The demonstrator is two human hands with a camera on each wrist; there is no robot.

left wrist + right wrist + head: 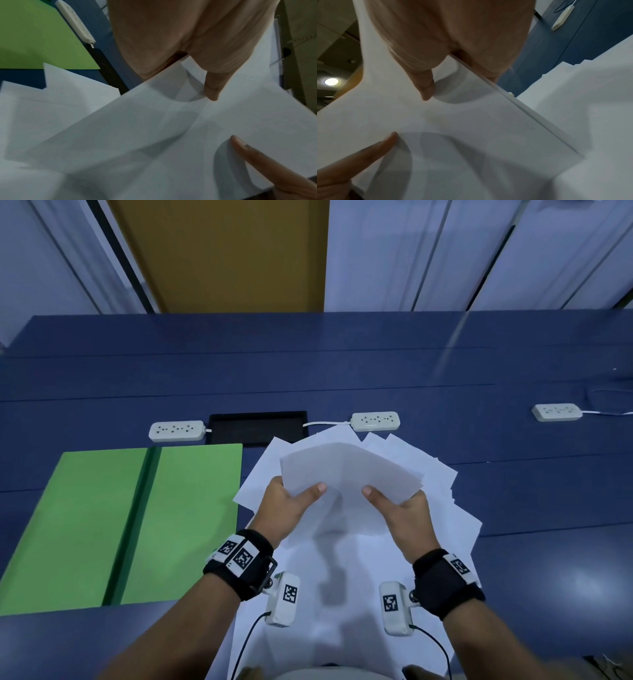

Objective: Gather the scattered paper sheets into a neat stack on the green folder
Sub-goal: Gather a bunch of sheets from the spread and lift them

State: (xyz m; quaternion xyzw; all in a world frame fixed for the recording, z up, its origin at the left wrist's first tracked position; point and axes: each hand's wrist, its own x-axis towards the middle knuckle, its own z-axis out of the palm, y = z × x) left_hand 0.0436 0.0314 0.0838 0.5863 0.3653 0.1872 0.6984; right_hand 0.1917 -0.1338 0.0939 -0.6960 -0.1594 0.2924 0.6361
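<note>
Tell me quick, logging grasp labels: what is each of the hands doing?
Left hand: grips the lifted paper sheets, thumb on top.
Right hand: grips the same sheets, thumb on top.

Matt white paper sheets (349, 470), smooth green folder (102, 522) of card-like finish, faintly glossy blue table (548, 508), white plastic power strips (176, 430).
</note>
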